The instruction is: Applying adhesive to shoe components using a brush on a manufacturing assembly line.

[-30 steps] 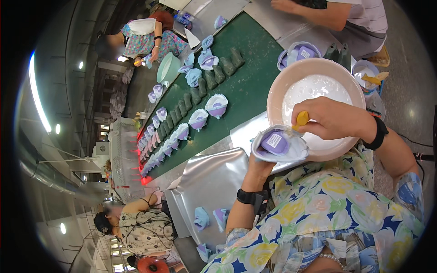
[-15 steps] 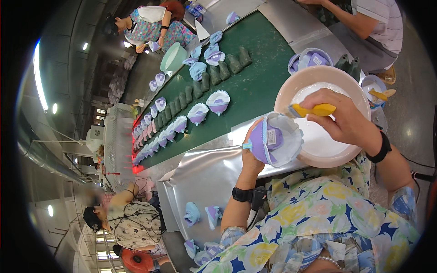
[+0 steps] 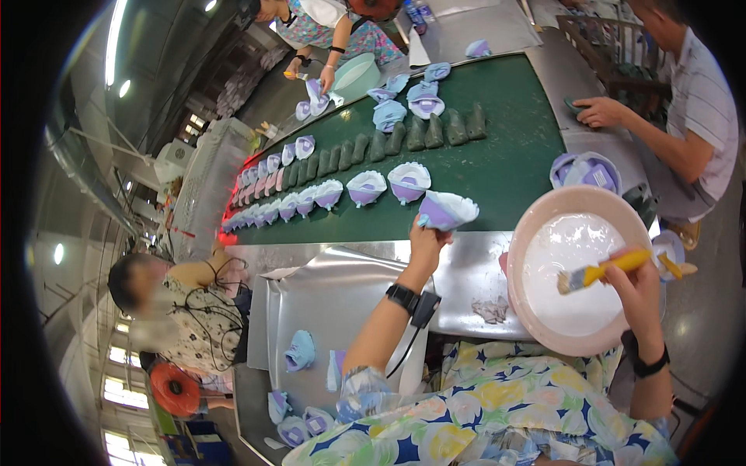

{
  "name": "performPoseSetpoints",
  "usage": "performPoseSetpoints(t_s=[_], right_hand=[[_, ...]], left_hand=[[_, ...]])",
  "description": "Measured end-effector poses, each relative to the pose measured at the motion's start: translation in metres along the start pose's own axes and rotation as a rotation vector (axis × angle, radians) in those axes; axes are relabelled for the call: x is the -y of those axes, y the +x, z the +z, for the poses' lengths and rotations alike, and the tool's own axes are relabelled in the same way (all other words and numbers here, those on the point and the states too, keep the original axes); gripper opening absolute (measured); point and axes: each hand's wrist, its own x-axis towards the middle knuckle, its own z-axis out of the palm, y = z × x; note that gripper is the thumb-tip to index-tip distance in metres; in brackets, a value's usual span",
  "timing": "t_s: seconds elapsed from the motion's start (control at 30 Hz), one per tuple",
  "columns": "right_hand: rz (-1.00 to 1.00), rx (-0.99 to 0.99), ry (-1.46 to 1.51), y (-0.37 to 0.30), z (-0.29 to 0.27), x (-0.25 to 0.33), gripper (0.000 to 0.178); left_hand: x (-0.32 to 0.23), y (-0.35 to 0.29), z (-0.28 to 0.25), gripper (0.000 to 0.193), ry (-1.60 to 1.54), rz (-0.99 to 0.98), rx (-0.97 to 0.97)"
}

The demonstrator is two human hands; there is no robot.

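Note:
My left hand [image 3: 426, 247] is closed on a purple shoe upper [image 3: 444, 211] with a white frilled edge, at the near edge of the green belt [image 3: 497, 175]. Just beyond it stands a row of similar uppers [image 3: 409, 183]. In my right hand [image 3: 636, 289] is a yellow-handled paintbrush [image 3: 594, 273], its bristles above the white liquid [image 3: 571, 241] in a pink basin [image 3: 576, 347]. The brush and the upper are well apart.
Dark green foot-shaped forms [image 3: 416, 133] line the belt's middle. More uppers lie on the metal table [image 3: 373, 303] at left and beside the basin [image 3: 587, 172]. A co-worker [image 3: 684, 116] sits at far right; another [image 3: 318, 27] works across the belt.
My left hand has carried the upper away from the basin, out to the belt's near edge. My right hand has drawn the brush off the upper and back over the liquid.

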Motion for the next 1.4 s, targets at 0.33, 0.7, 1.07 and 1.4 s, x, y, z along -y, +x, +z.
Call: performPoseSetpoints(t_s=[0.33,0.7,1.07,1.4], right_hand=[[0.001,0.051,-0.310,-0.007,-0.050,-0.026,0.015],[0.110,0.326,-0.333,0.019,-0.025,-0.049,0.022],[0.111,0.426,-0.333,0.017,0.011,-0.023,0.024],[0.093,0.336,-0.311,0.001,0.000,-0.021,0.023]], left_hand=[[0.024,0.119,-0.016,0.059,0.636,0.151,-0.462],[-0.032,-0.284,-0.366,0.072,1.459,-0.077,-1.560],[0.038,-0.277,-0.308,0.049,1.181,0.013,-0.991],[-0.067,-0.246,-0.191,0.034,-0.816,-0.245,-0.115]])
